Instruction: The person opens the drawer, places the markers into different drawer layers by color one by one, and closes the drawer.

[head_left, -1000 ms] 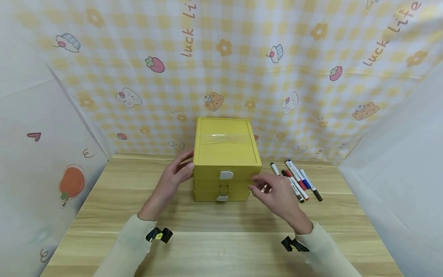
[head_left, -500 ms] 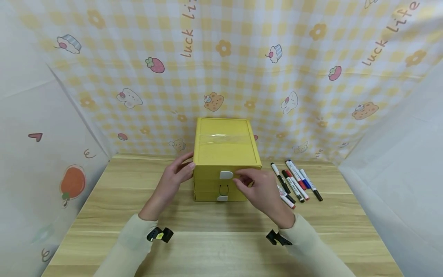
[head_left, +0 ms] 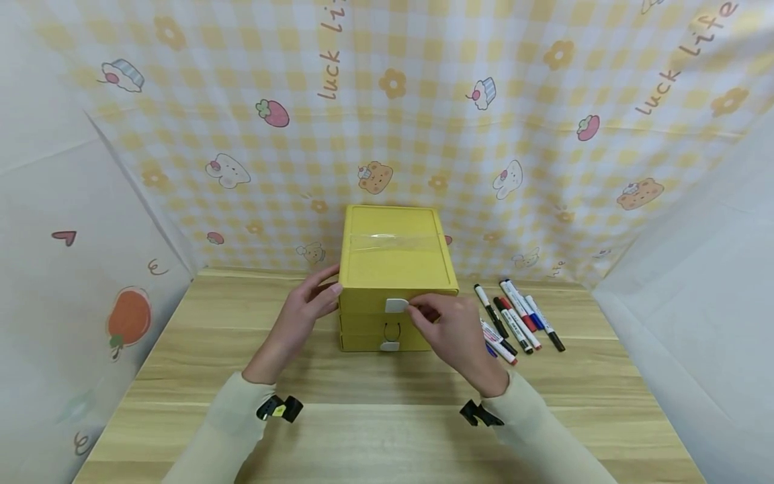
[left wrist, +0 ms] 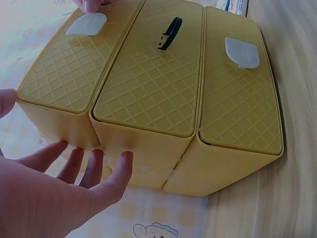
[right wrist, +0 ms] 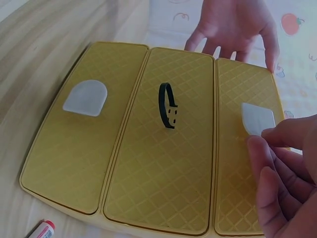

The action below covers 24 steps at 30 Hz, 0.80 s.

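Note:
A yellow three-drawer box [head_left: 393,265] stands on the table, all its drawers closed. My left hand [head_left: 305,309] rests against its left side, fingers extended along the wall in the left wrist view. At the front, my right hand [head_left: 455,333] pinches the edge of the top drawer's white tab handle [right wrist: 258,119] between thumb and index finger. The middle drawer carries a black loop handle [right wrist: 163,105], with two rows of small dark holes beside it. Another white tab handle [left wrist: 242,53] is on the bottom drawer.
Several markers [head_left: 520,323] with black, red and blue caps lie right of the box, some partly hidden by my right hand. Clear tape [head_left: 393,242] crosses the box top. A checked cloth [head_left: 393,134] hangs behind the wooden table [head_left: 375,437].
My right hand has moved left from the box's right front edge to the top drawer's tab handle and now pinches it. The left hand stays against the box.

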{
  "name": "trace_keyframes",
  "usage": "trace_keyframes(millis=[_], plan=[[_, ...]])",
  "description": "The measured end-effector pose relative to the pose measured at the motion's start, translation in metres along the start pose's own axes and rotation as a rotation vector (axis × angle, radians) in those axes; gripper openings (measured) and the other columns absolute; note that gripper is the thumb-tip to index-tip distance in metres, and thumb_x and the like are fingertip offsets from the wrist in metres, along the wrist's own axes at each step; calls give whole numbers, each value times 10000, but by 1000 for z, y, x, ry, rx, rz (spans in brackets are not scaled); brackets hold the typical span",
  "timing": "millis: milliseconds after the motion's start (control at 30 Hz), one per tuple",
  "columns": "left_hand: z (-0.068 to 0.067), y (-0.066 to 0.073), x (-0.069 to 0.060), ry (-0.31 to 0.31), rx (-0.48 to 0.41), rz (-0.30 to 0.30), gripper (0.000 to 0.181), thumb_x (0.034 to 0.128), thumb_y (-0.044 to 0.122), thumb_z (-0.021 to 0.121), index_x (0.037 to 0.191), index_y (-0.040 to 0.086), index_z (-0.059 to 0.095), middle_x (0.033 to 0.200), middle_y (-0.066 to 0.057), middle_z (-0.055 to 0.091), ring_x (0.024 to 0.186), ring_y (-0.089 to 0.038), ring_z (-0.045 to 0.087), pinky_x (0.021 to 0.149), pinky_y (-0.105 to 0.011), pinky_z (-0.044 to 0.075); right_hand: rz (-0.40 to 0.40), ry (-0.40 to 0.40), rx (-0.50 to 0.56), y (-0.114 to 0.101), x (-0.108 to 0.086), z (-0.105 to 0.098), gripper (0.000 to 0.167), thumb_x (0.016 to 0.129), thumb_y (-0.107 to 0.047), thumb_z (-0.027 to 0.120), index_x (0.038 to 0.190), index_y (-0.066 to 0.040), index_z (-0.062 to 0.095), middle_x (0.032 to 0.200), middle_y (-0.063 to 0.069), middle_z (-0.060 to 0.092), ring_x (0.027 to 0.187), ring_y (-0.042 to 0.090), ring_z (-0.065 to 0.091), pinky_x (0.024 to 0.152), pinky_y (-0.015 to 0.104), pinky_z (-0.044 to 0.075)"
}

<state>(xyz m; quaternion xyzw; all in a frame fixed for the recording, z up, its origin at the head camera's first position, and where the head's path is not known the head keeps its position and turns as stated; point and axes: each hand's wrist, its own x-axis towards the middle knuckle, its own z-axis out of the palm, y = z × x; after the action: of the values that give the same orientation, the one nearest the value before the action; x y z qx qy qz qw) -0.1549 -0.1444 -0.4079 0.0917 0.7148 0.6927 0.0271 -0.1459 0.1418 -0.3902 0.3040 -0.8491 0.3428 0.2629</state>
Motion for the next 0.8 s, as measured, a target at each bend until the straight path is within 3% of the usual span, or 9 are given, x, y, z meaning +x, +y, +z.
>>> trace_keyframes(millis=[400, 633, 800], plan=[[-4, 0, -4, 108, 198, 92, 432, 1105, 282, 699, 1485, 75, 694, 1466, -93, 673, 1354, -260, 617, 1077, -385, 527, -5, 8, -37, 1, -1, 1, 46, 942, -50, 875, 911, -54, 842, 754, 7, 768, 608, 79, 700, 566, 275, 584], [-7, 2, -6, 142, 244, 88, 381, 1091, 295, 730, 1411, 90, 755, 1429, -86, 708, 1322, -267, 632, 1133, -552, 472, -13, 1, -65, 1, -2, 1, 62, 939, -68, 881, 896, -56, 838, 726, -7, 755, 579, 65, 674, 550, 263, 560], [-9, 4, -7, 142, 244, 79, 372, 1084, 304, 747, 1391, 95, 769, 1402, -86, 724, 1301, -266, 645, 1141, -556, 476, -25, 3, -68, 0, -4, 0, 60, 932, -61, 882, 890, -58, 839, 718, -10, 750, 571, 58, 661, 546, 259, 553]])
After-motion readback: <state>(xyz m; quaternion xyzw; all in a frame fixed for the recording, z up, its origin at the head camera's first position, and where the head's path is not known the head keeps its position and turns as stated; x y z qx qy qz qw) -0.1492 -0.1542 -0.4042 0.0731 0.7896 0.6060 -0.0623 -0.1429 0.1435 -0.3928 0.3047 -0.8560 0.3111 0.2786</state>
